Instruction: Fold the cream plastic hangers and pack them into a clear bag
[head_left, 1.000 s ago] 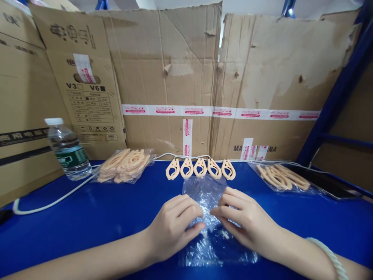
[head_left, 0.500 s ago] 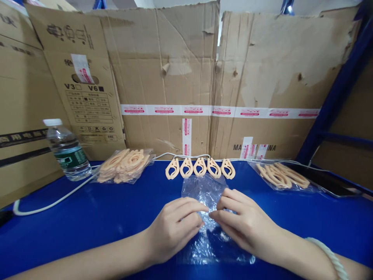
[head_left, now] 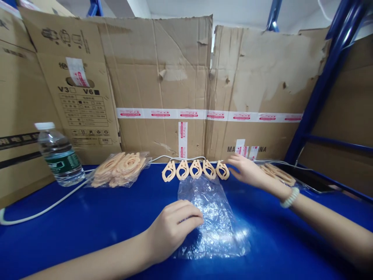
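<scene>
**Hands apart over a clear bag and a row of clips**

Both hands are spread apart on the blue desk (head_left: pixel 87 217). The left hand (head_left: pixel 171 227) is laid on the left edge of a crumpled clear plastic bag (head_left: pixel 212 217), with its fingers curled loosely and its fingertips pressed on the film; nothing is gripped inside it. The bag is spread flat near the front middle of the desk, its far end just short of the clips. The right hand (head_left: pixel 247 169) is stretched out toward the back edge of the desk, fingers open and slightly spread, with nothing held. Its fingertips are placed just beside the rightmost of 5 peach plastic clips (head_left: pixel 195 170), which are lined up in a row along the back edge; whether the clip is touched cannot be told. A white bead bracelet (head_left: pixel 289 197) is worn on the right wrist.

A packet of the same clips (head_left: pixel 119 169) is seen toward the back left of the desk, and another packet (head_left: pixel 278 174) lies behind the right wrist at the back right. A water bottle (head_left: pixel 58 155) is stood upright near the back left corner. A white cable (head_left: pixel 43 210) is run along the left side and behind the clips. Worn cardboard boxes (head_left: pixel 163 85) are propped along the back edge, and a blue rack post (head_left: pixel 323 81) rises at the right.
</scene>
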Action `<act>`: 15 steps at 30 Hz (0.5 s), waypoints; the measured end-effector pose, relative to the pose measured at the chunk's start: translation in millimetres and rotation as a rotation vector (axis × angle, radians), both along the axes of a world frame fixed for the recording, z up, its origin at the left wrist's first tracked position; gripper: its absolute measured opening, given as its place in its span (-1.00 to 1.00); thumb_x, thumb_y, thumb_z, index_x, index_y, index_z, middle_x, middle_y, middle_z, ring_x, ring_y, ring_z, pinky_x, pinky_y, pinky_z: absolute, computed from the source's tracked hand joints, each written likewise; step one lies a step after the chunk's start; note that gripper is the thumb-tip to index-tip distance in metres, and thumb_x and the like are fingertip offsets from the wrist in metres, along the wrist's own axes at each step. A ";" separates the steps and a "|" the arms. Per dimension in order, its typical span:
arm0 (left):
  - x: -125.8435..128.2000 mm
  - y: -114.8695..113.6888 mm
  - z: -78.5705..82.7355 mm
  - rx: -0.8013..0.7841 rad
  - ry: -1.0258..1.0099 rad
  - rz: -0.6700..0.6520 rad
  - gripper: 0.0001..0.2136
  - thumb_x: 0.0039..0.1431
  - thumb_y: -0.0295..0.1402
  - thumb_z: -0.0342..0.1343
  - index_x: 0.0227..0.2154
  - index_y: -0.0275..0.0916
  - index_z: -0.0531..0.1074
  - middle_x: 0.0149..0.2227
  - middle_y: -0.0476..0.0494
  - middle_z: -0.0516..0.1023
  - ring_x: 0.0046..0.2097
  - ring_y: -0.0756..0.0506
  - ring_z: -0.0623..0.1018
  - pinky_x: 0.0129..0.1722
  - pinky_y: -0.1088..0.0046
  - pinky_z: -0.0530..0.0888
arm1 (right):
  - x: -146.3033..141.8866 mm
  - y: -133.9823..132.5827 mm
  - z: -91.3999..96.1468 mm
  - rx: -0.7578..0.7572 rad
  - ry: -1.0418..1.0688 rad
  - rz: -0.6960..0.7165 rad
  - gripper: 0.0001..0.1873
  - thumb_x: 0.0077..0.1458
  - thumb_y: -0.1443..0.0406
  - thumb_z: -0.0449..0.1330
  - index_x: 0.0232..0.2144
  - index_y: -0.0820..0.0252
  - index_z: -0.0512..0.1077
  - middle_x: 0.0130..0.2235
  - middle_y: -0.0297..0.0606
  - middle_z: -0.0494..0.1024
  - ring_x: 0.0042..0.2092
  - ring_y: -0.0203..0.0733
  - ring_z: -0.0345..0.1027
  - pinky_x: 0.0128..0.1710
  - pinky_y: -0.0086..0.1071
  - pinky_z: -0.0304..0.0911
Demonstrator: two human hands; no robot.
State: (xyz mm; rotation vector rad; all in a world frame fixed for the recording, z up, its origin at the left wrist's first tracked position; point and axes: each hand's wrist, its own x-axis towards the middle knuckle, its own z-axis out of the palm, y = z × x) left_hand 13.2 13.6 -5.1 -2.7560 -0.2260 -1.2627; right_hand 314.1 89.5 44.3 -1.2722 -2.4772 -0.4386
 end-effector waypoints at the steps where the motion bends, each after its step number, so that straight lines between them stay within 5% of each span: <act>1: 0.0 -0.3 -0.1 0.008 -0.001 0.002 -0.81 0.31 -0.58 -0.06 -0.25 -0.37 0.47 -0.29 -0.20 0.59 -0.28 -0.08 0.53 -0.28 0.38 0.51 | 8.4 14.3 -0.9 -0.028 -0.042 -0.011 -0.58 0.10 0.53 0.03 0.00 0.29 0.43 -0.07 -0.01 0.51 0.04 0.02 0.29 0.01 -0.11 0.26; 5: -1.1 -2.1 0.3 0.039 0.010 0.011 -0.82 0.30 -0.58 -0.05 -0.23 -0.37 0.47 -0.28 -0.21 0.59 -0.27 -0.08 0.54 -0.27 0.37 0.53 | 21.5 52.5 -10.8 -0.139 -0.195 -0.044 -0.26 -0.15 0.65 0.07 0.12 0.19 0.36 0.24 -0.04 0.27 0.22 0.09 0.14 0.09 -0.10 0.21; 9: -2.1 -2.4 1.5 0.045 0.031 0.009 -0.83 0.28 -0.60 -0.03 -0.20 -0.38 0.46 -0.26 -0.23 0.59 -0.24 -0.10 0.54 -0.26 0.36 0.54 | 15.8 60.1 -13.1 -0.195 -0.285 -0.066 -0.33 -0.08 0.61 0.10 0.11 0.16 0.36 0.32 -0.05 0.12 0.28 0.13 0.02 0.12 -0.06 0.14; 12: -2.2 -2.5 2.2 0.042 0.038 0.003 -0.83 0.25 -0.63 0.00 -0.19 -0.39 0.45 -0.25 -0.23 0.58 -0.24 -0.10 0.54 -0.25 0.36 0.53 | 15.7 50.2 -5.8 -0.272 -0.334 -0.093 -0.51 -0.10 0.53 0.19 -0.04 0.26 0.45 0.10 0.04 0.42 0.09 0.10 0.31 -0.03 -0.18 0.26; 15: -2.5 -3.2 1.1 0.039 0.048 -0.006 -0.83 0.22 -0.64 0.03 -0.18 -0.40 0.45 -0.24 -0.23 0.58 -0.23 -0.10 0.53 -0.24 0.36 0.53 | 23.3 27.0 1.6 -0.365 -0.354 -0.142 -0.62 -0.15 0.47 0.23 -0.18 0.27 0.48 -0.24 -0.12 0.56 -0.27 -0.07 0.46 -0.32 -0.35 0.31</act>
